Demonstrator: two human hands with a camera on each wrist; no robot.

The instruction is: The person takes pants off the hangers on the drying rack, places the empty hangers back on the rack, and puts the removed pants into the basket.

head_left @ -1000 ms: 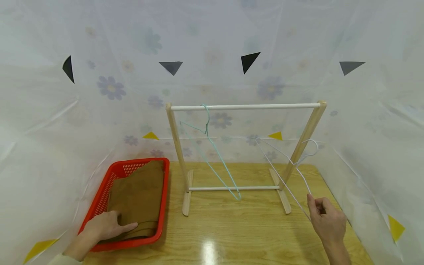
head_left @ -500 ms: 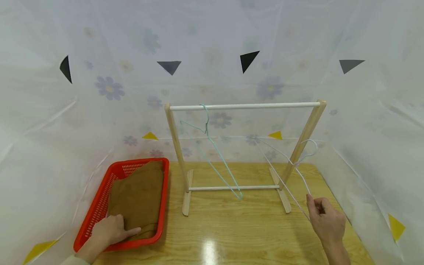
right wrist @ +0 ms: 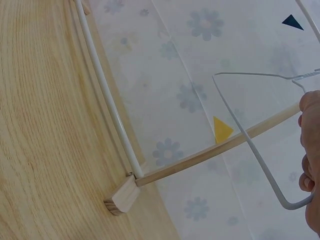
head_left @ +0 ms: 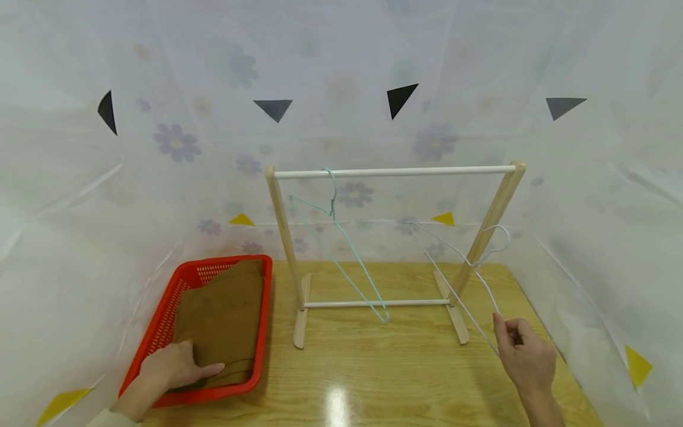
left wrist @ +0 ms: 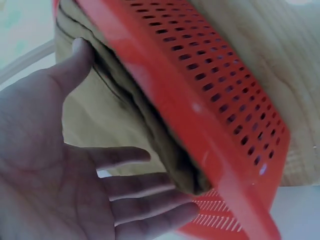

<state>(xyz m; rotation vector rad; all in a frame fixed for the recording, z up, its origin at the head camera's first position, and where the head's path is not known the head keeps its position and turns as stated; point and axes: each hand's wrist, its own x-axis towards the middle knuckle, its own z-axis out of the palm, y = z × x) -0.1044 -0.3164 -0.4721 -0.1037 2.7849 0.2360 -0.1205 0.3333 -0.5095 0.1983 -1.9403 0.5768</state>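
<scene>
In the head view my left hand [head_left: 173, 365] rests on a folded brown cloth garment [head_left: 224, 317] inside the red basket [head_left: 264, 323]. The left wrist view shows that hand [left wrist: 45, 150] with fingers spread and fairly straight along the garment's folded edge, the thumb lying against it. On the right, my right hand [head_left: 528, 359] pinches a white wire hanger [head_left: 488, 292] near one end of its shoulder. This hanger is held tilted in the air, its hook toward the rack's right post. Its gripped corner is hidden behind the fingers.
A small rack [head_left: 416, 172] with wooden posts and white rods stands at the table's back. From its top rod, left of centre, hangs a teal wire hanger [head_left: 333, 207]. Pale flowered sheeting [head_left: 341, 89] encloses the wooden table [head_left: 373, 367] at the back and sides.
My left hand has shifted slightly over the garment, rightward and then back left. The right hand and white hanger have stayed nearly still.
</scene>
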